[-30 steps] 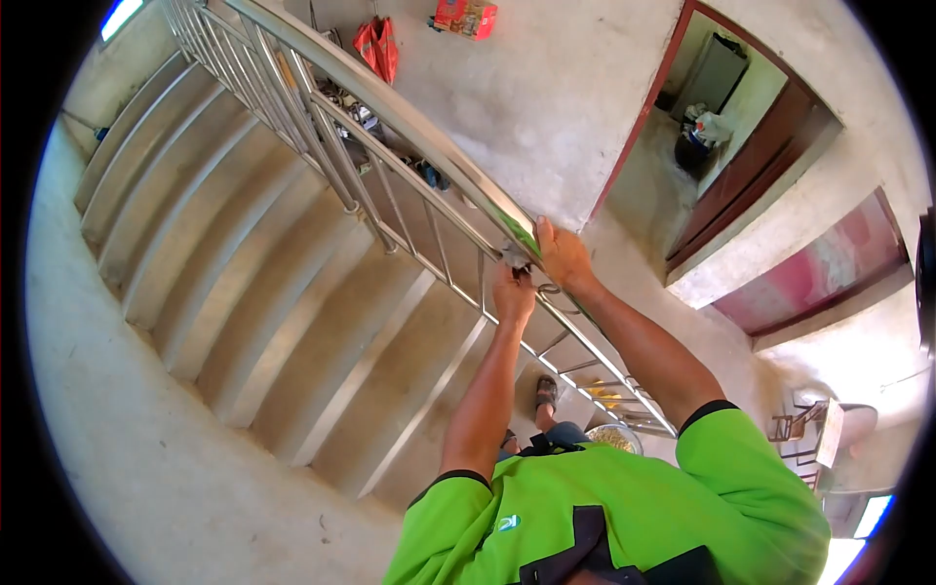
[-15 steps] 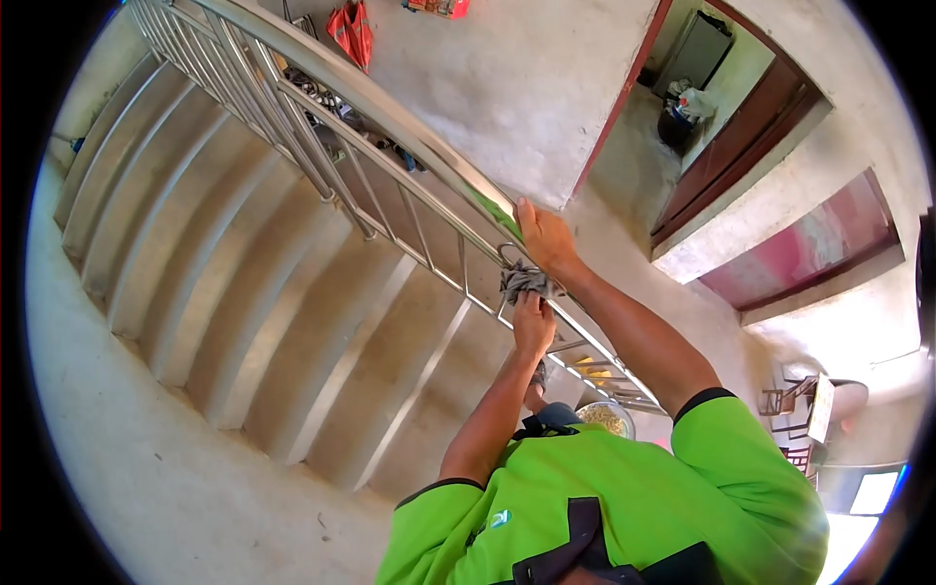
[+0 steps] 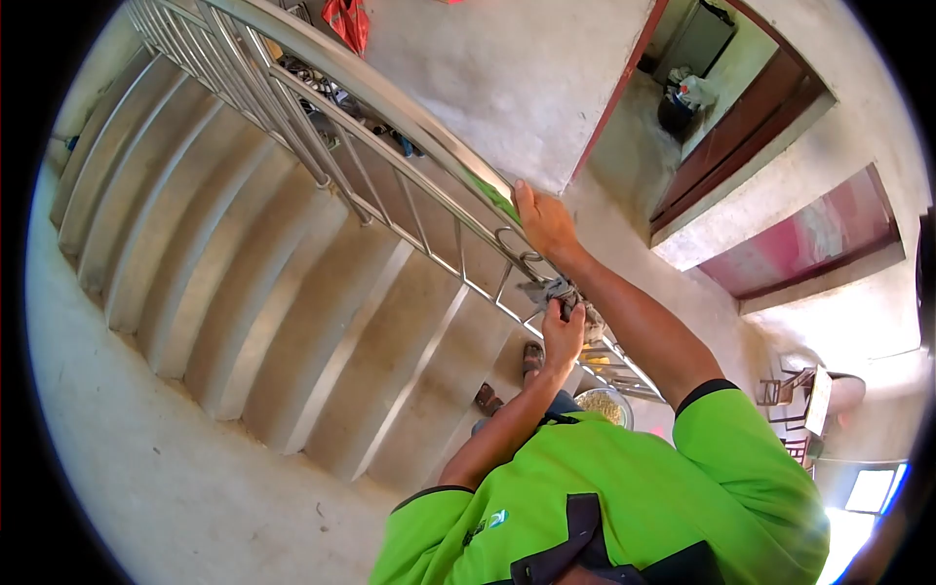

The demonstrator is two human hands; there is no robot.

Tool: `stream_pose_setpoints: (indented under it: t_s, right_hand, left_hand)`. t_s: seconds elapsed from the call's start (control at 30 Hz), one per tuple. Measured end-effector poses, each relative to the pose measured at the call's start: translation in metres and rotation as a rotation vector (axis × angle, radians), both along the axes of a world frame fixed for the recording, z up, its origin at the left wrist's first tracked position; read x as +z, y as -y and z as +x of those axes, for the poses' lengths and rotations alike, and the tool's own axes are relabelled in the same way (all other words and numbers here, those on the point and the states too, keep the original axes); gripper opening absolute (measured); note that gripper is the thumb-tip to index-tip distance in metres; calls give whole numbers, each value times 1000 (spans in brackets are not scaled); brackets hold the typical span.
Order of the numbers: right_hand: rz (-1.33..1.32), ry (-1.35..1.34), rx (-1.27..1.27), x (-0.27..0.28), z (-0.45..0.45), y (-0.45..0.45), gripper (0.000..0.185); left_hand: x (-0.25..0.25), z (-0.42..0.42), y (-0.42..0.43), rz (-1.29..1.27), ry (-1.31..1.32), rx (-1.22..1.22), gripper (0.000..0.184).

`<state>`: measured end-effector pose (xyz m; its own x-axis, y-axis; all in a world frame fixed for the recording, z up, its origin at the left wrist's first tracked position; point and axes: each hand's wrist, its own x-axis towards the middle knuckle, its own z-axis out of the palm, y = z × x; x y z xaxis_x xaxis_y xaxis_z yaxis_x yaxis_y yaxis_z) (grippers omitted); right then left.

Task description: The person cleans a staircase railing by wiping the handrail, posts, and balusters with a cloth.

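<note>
Okay, left hand: yours (image 3: pixel 564 331) is closed, pinching the bunched grey rag between thumb and fingers.
Rag: the rag (image 3: pixel 558 291) sits against the railing bars (image 3: pixel 409 207), just below the metal loops (image 3: pixel 517 246) and beside your right forearm.
Right hand: yours (image 3: pixel 546 226) is curled over the handrail (image 3: pixel 390 97), thumb on top; the far fingertips are hidden.
Steps: the stairs (image 3: pixel 292 283) spread wide between the railing and the pale wall (image 3: pixel 127 439), with open room to the left of your left forearm; their edges run as lighter bands.
Feet: your sandals (image 3: pixel 489 397) are on the stairs near the railing, close below your left hand.
Basin: a round basin (image 3: pixel 629 414) with pale contents shows just beyond your shirt (image 3: pixel 624 487).
Doorway: its dark-red frame (image 3: pixel 612 96) edges an opening well beyond your right hand.
Writing: a small white-and-blue emblem (image 3: pixel 499 518) marks your shirt, too small to read.
</note>
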<state>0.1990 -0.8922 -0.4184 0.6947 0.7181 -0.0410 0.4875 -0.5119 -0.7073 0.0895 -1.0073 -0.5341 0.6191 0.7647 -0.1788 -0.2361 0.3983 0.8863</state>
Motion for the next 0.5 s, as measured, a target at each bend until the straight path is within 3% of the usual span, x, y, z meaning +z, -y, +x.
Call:
stream_pose_setpoints:
  t_s: [0.03,0.13,0.17,0.23,0.3,0.37,0.4,0.5]
  right_hand:
    - [14,6,26,0,0,0,67]
    - [22,-4,30,0,0,-1,66]
    - [25,-4,34,0,1,-3,66]
    - [9,21,-2,-5,2,-3,66]
    - [-7,38,2,-10,2,-4,67]
    - [-21,68,0,-11,9,-4,68]
    - [-13,66,-6,-10,6,-3,68]
    - [2,48,-5,-8,4,-3,69]
  left_hand:
    - [0,0,3,-3,-4,-3,18]
    - [1,-5,6,459,-198,23,18]
    - [2,-7,5,461,-199,27,18]
    - [-6,-12,8,752,-192,-93,18]
    - [-8,-13,12,789,-179,-154,16]
    - [-5,-17,14,114,-72,-296,13]
    - [14,-22,9,-20,48,-202,11]
    - [92,-65,-15,-207,22,-200,12]
